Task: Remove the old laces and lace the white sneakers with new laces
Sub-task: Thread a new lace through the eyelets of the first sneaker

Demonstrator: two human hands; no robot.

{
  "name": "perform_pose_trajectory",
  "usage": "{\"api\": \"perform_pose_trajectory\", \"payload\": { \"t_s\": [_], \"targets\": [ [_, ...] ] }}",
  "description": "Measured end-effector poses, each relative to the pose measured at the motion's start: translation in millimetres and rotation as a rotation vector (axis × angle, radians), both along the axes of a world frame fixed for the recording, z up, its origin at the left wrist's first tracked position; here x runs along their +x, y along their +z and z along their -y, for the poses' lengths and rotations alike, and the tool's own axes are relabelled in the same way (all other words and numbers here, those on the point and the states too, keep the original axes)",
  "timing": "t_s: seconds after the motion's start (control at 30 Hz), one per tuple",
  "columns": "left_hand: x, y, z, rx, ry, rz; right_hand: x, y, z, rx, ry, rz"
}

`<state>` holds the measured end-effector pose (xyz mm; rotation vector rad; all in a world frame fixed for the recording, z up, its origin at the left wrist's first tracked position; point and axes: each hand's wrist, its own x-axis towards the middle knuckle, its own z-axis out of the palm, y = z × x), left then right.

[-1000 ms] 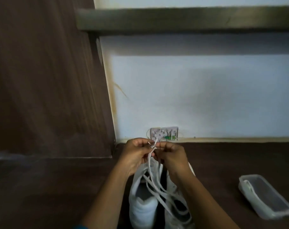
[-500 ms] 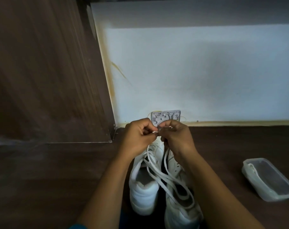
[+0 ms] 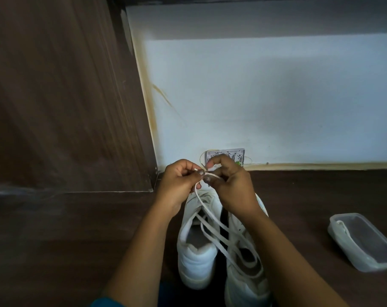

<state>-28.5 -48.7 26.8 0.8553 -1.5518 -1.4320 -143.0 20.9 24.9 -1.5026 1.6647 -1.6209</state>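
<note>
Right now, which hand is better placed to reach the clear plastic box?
The right hand: the clear plastic box lies on its side; the left hand would cross the sneakers. Both pinch the lace.

The left grip (image 3: 179, 185) and right grip (image 3: 231, 188) have lifted away from the pair of white sneakers (image 3: 197, 258) below them and now overlap the white wall socket (image 3: 227, 154) behind. The flat white lace (image 3: 212, 227) they pinch pointed upward earlier. It now lies sideways between both grips, with longer strands hanging beneath.
</note>
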Motion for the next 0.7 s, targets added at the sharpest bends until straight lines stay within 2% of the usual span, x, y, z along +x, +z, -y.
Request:
{"api": "perform_pose_trajectory", "payload": {
  "t_s": [0.13, 0.4, 0.5, 0.57, 0.63, 0.67, 0.7],
  "targets": [
    [0, 3, -2, 0.178, 0.002, -0.076, -3, -4, -1, -0.019, 0.114, 0.117],
    [0, 9, -5, 0.300, -0.021, -0.173, 4, -3, 0, -0.137, 0.053, 0.242],
    [6, 14, -1, 0.431, 0.055, -0.307, 0, 1, -1, -0.178, -0.014, 0.518],
    [15, 15, 7, 0.568, 0.106, -0.498, -10, 4, -4, -0.195, -0.106, 0.759],
    [24, 13, 14, 0.670, 0.119, -0.697, -22, 7, -9, -0.230, -0.156, 0.921],
    [27, 12, 16, 0.689, 0.121, -0.734, -26, 8, -11, -0.236, -0.168, 0.967],
    [28, 12, 18, 0.669, 0.127, -0.689, -29, 9, -13, -0.229, -0.177, 1.002]
  ]
}}
